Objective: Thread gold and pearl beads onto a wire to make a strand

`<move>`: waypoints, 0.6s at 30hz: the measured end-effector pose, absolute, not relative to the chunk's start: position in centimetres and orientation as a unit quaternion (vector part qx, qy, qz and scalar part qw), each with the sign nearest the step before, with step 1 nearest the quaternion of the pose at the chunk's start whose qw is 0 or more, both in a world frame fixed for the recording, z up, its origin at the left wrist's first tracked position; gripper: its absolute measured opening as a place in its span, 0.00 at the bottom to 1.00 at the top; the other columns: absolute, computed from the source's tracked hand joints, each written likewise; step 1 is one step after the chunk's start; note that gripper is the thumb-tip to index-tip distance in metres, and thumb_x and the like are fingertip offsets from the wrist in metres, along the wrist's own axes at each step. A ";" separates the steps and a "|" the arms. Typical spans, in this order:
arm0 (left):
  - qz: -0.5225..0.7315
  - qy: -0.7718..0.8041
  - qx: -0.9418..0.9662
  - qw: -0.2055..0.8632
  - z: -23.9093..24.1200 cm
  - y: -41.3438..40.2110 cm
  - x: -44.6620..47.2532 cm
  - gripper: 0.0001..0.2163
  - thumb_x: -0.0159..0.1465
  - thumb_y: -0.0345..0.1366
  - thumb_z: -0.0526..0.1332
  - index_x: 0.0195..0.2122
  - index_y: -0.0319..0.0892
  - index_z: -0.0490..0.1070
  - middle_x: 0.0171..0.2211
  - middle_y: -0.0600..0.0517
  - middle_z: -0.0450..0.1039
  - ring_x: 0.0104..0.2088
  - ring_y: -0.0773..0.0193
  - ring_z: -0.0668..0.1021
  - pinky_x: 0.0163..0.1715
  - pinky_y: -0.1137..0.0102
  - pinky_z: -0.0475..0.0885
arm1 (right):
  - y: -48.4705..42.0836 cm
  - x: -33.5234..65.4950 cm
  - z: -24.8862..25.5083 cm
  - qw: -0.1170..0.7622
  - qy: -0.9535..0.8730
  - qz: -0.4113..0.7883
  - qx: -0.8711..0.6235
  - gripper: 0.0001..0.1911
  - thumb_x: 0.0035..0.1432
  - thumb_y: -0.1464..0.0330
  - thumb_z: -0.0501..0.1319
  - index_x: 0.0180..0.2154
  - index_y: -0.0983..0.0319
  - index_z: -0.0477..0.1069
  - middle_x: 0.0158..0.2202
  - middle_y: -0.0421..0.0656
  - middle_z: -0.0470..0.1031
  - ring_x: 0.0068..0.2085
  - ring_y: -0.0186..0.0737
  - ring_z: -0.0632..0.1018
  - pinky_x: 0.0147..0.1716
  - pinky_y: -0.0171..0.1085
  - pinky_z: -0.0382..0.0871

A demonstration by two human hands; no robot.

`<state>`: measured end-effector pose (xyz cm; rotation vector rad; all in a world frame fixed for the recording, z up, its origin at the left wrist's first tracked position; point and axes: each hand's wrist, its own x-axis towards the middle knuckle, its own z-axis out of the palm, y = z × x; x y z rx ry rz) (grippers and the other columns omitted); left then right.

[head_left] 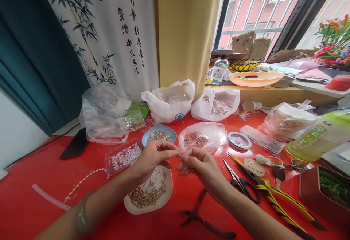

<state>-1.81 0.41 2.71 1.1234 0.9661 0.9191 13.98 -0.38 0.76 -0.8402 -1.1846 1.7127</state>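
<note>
Fingertips (175,153) of left hand (153,157) and right hand (201,167) meet, pinched tight on a tiny piece (179,154) between them, too small to identify. Bead dish (167,191) sits just below.

A tiny piece (179,155) sits pinched where the left hand (153,158) and right hand (202,167) meet grips, perhaps a bead, too small to tell. The left hand covers part of the white dish (168,188), and the right wrist hides one end of the dark pliers (195,215).
</note>
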 end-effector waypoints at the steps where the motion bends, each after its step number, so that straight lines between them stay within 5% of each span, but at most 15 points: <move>1: 0.404 0.426 0.494 0.642 2.7 0.4 -1.8 0.04 0.50 0.32 0.63 0.26 0.38 0.72 0.25 0.54 0.70 0.25 0.71 0.70 0.23 0.76 0.65 | -0.4 14.0 0.7 0.434 -0.476 0.687 -0.337 0.06 0.48 0.69 0.60 0.23 0.64 0.66 0.20 0.40 0.75 0.21 0.30 0.74 0.25 0.31 0.68; 18: 0.401 0.420 0.504 0.640 2.6 0.6 -1.8 0.04 0.51 0.32 0.62 0.26 0.37 0.72 0.26 0.53 0.70 0.25 0.71 0.70 0.23 0.76 0.65 | -0.3 14.1 0.6 0.444 -0.458 0.707 -0.305 0.06 0.50 0.69 0.59 0.24 0.64 0.66 0.21 0.39 0.75 0.22 0.28 0.73 0.25 0.28 0.66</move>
